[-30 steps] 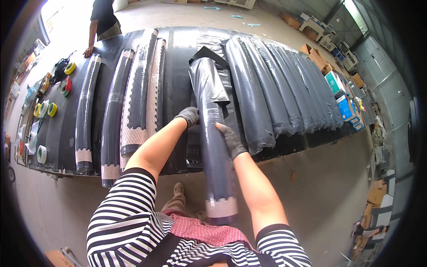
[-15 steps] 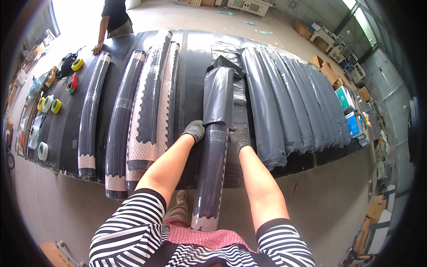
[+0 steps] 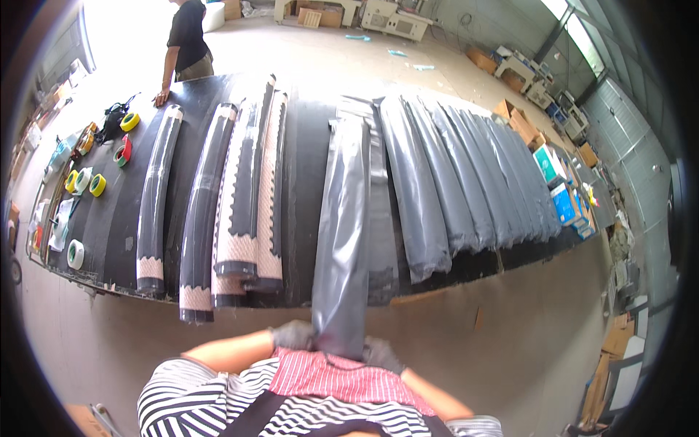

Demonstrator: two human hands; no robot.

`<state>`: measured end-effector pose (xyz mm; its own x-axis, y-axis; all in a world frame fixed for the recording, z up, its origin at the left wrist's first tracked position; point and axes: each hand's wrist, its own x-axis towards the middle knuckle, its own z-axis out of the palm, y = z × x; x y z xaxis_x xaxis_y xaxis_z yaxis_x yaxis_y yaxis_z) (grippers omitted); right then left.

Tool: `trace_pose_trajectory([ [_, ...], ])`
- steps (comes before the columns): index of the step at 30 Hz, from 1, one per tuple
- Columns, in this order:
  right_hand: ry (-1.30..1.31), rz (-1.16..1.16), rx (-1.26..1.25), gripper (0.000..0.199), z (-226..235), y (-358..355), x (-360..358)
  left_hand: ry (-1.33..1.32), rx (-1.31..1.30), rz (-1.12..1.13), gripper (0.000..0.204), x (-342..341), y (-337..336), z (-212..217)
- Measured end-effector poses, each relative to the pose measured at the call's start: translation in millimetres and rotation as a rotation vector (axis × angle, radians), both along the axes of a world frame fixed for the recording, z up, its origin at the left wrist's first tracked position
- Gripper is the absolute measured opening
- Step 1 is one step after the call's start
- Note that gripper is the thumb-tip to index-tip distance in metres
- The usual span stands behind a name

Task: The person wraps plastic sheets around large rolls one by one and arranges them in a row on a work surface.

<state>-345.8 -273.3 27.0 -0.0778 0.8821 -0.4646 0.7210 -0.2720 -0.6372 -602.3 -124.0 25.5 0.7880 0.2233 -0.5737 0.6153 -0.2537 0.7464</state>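
A dark grey plastic bag (image 3: 342,218) is drawn lengthwise over a roll, from the table out past its front edge to my apron. At the bag's near end, my left hand (image 3: 295,335), in a grey glove, grips its left edge. On the opposite edge my gloved right hand (image 3: 382,355) is closed on the plastic. The fingers of both hands are partly hidden and slightly blurred. The roll itself is covered. Beneath and to the right lies another flat grey bag (image 3: 380,247).
Several clear-wrapped dark rolls with pinkish patterned edges (image 3: 240,189) lie at left. Several grey-bagged rolls (image 3: 419,197) lie side by side at right. Tape rolls (image 3: 97,186) sit on the far left, boxes (image 3: 564,204) at the right end. A person (image 3: 188,44) stands at the far left edge.
Both hands have moved back toward my body, pulling the bag's open end along the roll. The wrapped roll that was bare at the near end is now covered.
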Motion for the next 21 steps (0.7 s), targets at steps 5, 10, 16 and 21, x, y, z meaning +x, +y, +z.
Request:
trace_pose_trajectory([
  [5,-0.090,-0.280,0.245,0.019,29,107,53,-0.217,0.009,0.276,0.024,66,85,7],
  [10,-0.204,-0.316,0.289,0.020,-24,43,61,-0.080,-0.017,0.441,0.027,45,25,-33],
  [16,0.252,-0.601,-0.237,0.019,-22,-4,65,-0.266,-0.449,0.865,0.026,39,-35,-58],
  [21,0.046,-0.175,0.039,0.018,17,-12,20,-0.252,-0.428,0.929,0.023,26,-62,-56],
])
